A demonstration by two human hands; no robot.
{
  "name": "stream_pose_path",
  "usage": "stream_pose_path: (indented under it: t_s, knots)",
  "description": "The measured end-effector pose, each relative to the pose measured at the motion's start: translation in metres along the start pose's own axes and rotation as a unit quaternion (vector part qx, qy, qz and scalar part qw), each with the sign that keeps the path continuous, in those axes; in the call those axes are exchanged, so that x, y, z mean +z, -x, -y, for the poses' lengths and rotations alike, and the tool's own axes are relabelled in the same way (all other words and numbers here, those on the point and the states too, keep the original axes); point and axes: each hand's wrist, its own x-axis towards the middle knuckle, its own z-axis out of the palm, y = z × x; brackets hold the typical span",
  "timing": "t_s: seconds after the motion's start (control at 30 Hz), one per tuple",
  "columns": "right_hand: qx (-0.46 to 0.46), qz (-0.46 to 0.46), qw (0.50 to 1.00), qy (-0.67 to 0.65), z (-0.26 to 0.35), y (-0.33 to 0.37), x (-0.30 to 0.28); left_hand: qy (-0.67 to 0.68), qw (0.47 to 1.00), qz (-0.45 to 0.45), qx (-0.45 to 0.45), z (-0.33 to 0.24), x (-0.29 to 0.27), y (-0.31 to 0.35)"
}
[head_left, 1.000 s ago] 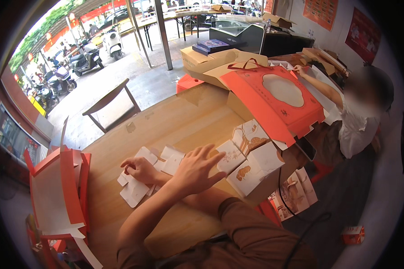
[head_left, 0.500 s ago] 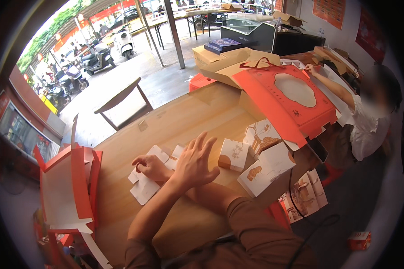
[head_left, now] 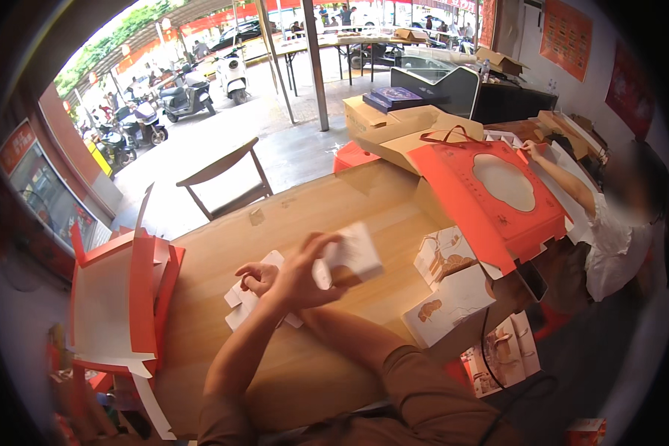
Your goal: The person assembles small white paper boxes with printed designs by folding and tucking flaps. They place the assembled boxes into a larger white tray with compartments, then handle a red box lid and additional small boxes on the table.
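Note:
My forearms cross over the wooden table [head_left: 334,201], the left one on top. A small white box with a brown print [head_left: 358,251], blurred by motion, is gripped in my left hand [head_left: 308,271] above the tabletop. My right hand [head_left: 257,278], reaching to the left beneath the other arm, has loosely curled fingers with a gap between them and nothing visible inside. It rests at a flat, unfolded white carton [head_left: 236,303], which my hands and arm partly cover. Two white boxes with brown drawings, one farther [head_left: 446,251] and one nearer [head_left: 453,303], stand to the right.
An open red-and-white box [head_left: 108,297] occupies the left end. At the right lie a large red gift box [head_left: 490,186] with a window and a brown cardboard carton [head_left: 394,134]. A co-worker's hand [head_left: 529,149] reaches behind the red box. A chair [head_left: 227,178] stands across the table.
My left hand, spread beside the small white box before, has closed on it and lifted it leftward off the table. My right hand stays by the flat carton. The view has shifted slightly.

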Motion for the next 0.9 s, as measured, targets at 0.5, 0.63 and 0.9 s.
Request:
stream_pose_path:
  t_s: [0.5, 0.63, 0.9]
  knots:
    - [-0.058, 0.022, 0.973, -0.221, 0.02, 0.009, -0.006, 0.545, 0.795, -0.198, -0.178, 0.143, -0.056, 0.138]
    - [-0.021, 0.013, 0.98, -0.198, 0.012, 0.007, -0.01, 0.48, 0.817, -0.229, -0.223, 0.144, -0.044, 0.146]
    - [-0.085, 0.029, 0.983, -0.162, 0.008, 0.003, -0.019, 0.335, 0.86, -0.364, -0.123, 0.131, -0.041, 0.135]
